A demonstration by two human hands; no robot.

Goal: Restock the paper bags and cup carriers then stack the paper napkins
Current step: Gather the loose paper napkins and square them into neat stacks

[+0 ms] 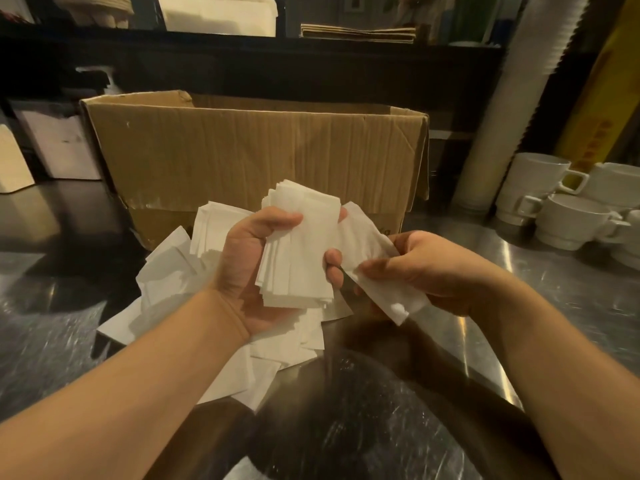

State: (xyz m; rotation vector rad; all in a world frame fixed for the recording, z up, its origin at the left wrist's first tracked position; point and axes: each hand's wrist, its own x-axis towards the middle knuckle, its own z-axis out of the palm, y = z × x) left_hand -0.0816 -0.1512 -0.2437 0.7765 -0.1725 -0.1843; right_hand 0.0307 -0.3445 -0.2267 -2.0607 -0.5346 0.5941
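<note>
A thick bundle of napkins (299,244) was held upright in the left hand (249,268), thumb curled over one face and fingers wrapped round the other, so that the edges could be squared while more sheets were added. A single napkin (384,289) was pinched between thumb and fingertips of the right hand (429,268), just beside the bundle and touching its right side. By the look of it, that sheet was being brought across to join the rest; the stacking step was judged to be in hand, with plenty left to gather.

Beneath both hands a loose heap of napkins (166,271) was spread over the steel counter (554,306), overlapping at all angles, some reaching toward the near edge. The heap was lying against the front of an open cardboard box (256,150), which stood directly behind it.

The napkins were seen as small, white, folded rectangles, thin and soft, with a faint embossed texture. The bundle's edges were fanned and uneven at the bottom, not yet flush. Such light paper was judged likely to slip or skew unless held firmly.

White mugs (554,202) were stacked on the right of the counter, well apart from the work.
</note>
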